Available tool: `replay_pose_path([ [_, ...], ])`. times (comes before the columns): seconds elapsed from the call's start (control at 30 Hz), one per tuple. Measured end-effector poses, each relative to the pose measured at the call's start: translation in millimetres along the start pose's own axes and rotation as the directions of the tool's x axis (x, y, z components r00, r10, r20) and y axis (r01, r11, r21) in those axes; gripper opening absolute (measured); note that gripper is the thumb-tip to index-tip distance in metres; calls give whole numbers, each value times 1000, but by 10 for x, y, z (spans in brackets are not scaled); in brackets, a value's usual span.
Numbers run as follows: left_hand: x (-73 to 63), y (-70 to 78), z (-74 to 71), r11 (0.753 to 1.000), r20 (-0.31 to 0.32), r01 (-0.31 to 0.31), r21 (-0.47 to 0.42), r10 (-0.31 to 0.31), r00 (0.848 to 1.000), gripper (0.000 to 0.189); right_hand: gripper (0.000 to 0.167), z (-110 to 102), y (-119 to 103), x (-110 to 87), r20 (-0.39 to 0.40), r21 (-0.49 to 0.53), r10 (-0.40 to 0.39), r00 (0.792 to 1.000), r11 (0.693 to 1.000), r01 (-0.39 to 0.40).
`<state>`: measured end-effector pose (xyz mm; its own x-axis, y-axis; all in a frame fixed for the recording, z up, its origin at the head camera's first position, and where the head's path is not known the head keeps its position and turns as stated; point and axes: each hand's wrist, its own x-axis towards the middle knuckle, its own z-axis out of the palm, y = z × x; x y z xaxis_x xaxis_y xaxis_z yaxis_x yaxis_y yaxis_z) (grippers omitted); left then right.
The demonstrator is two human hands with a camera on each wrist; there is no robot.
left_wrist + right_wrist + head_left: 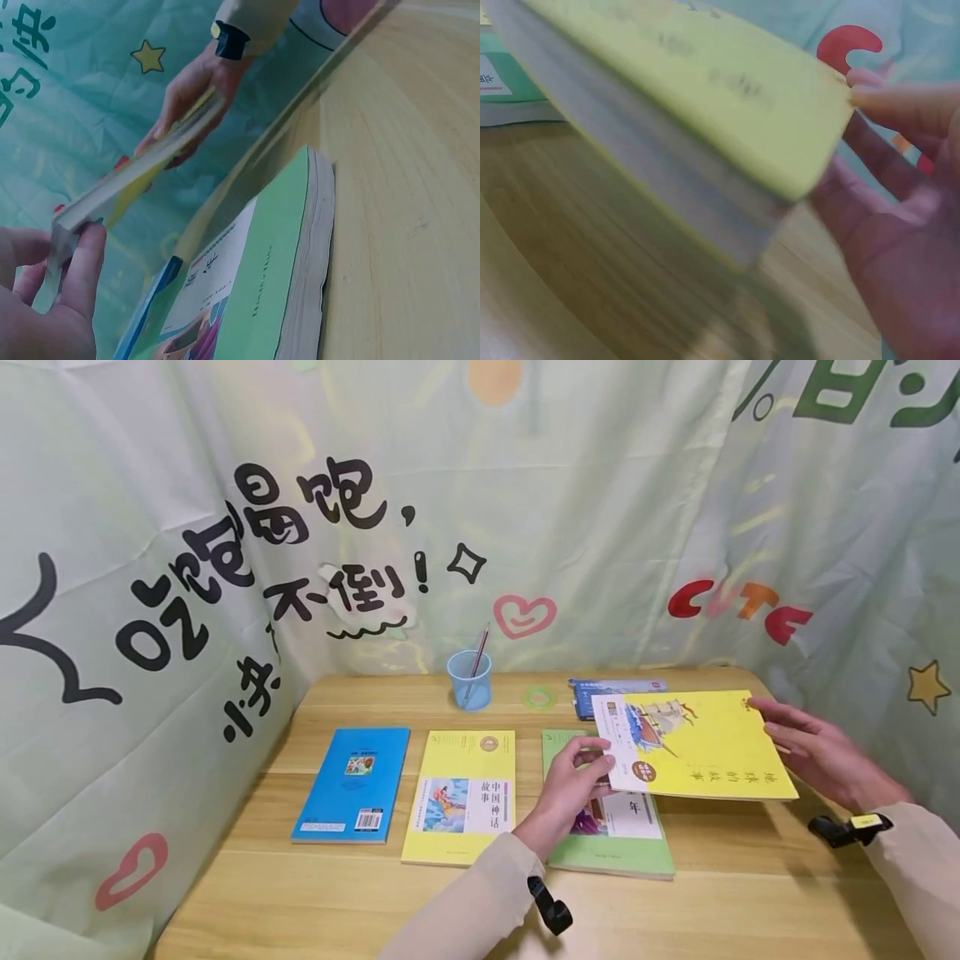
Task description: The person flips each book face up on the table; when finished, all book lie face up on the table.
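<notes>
Both hands hold a yellow book [697,747] with a sailing ship on its cover, raised and tilted above the right part of the table. The left hand [566,785] grips its white spine side between thumb and fingers. At the opposite edge, the right hand [828,756] pinches the book, thumb on the cover and fingers underneath, as the right wrist view shows. A green book [611,857] lies flat below, partly hidden by the left hand and the raised book. In the left wrist view, the green book [274,262] is apart from the held one.
Left of the green book lie another yellow book [461,756] and a blue book [341,806]. Behind them stand a blue cup [471,689] holding a pencil, a green ring [538,697] and a blue box [611,687]. A printed curtain [600,527] encloses the wooden table [300,893].
</notes>
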<state>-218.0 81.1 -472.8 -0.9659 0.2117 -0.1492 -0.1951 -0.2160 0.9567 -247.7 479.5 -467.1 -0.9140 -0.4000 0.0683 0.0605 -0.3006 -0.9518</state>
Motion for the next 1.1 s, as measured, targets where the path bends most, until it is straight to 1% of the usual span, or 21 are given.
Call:
replay_pose_path([
  [0.07, 2, -10, -5, 1000, -8, 5, 22, -4, 1000, 32, 60, -14, 0, -14, 87, -4, 27, 996, 1000, -27],
  [0.13, 3, -18, -11, 1000, -10, 17, 19, -17, 1000, 40, 65, -27, 9, -24, 179, 6, 34, 983, 999, -36],
  [0.2, 5, -29, -22, 1000, -6, 29, 9, -29, 1000, 44, 67, -41, 22, -36, 238, 28, 34, 971, 999, -42],
  [0.27, 5, -38, -33, 999, 0, 33, -3, -33, 999, 39, 66, -48, 39, -48, 241, 43, 38, 970, 998, -50],
  [0.33, 5, -47, -41, 1000, 8, 27, -11, -27, 1000, 31, 63, -49, 56, -62, 190, 26, 34, 981, 999, -39],
  [0.4, -1, -50, -44, 1000, 20, 20, -24, -19, 1000, 26, 59, -50, 65, -79, 126, 3, 45, 991, 999, -45],
  [0.43, -6, -51, -43, 1000, 23, 16, -26, -15, 1000, 27, 57, -47, 67, -84, 104, -2, 51, 993, 999, -51],
  [0.5, -12, -56, -32, 1000, 33, 13, -28, -12, 999, 35, 56, -43, 62, -91, 96, -31, 64, 993, 998, -62],
  [0.53, -17, -57, -28, 1000, 37, 14, -27, -13, 999, 41, 58, -42, 57, -92, 114, -39, 80, 990, 996, -76],
  [0.6, -18, -63, -19, 1000, 37, 20, -24, -19, 999, 51, 62, -44, 45, -90, 176, -43, 107, 979, 994, -101],
  [0.67, -17, -68, -16, 999, 28, 27, -17, -26, 999, 55, 66, -49, 36, -88, 230, -56, 126, 965, 992, -116],
  [0.73, -6, -71, -17, 999, 8, 27, -23, -26, 1000, 50, 68, -54, 35, -89, 251, -45, 130, 959, 991, -122],
  [0.87, 13, -76, -33, 999, -22, 19, -43, -20, 1000, 37, 62, -60, 52, -103, 219, 13, 104, 970, 994, -110],
  [0.93, 13, -82, -43, 999, -23, 19, -44, -20, 1000, 39, 60, -59, 55, -110, 216, 43, 94, 972, 994, -105],
  [0.97, 8, -83, -48, 999, -19, 20, -40, -21, 1000, 42, 60, -58, 52, -110, 223, 38, 94, 970, 994, -105],
  [1.0, 3, -84, -49, 999, -17, 21, -36, -21, 1000, 46, 61, -57, 47, -110, 239, 39, 96, 966, 993, -109],
  [1.1, -9, -81, -44, 999, -18, 19, -38, -20, 1000, 54, 66, -56, 40, -92, 326, 68, 101, 940, 989, -130],
])
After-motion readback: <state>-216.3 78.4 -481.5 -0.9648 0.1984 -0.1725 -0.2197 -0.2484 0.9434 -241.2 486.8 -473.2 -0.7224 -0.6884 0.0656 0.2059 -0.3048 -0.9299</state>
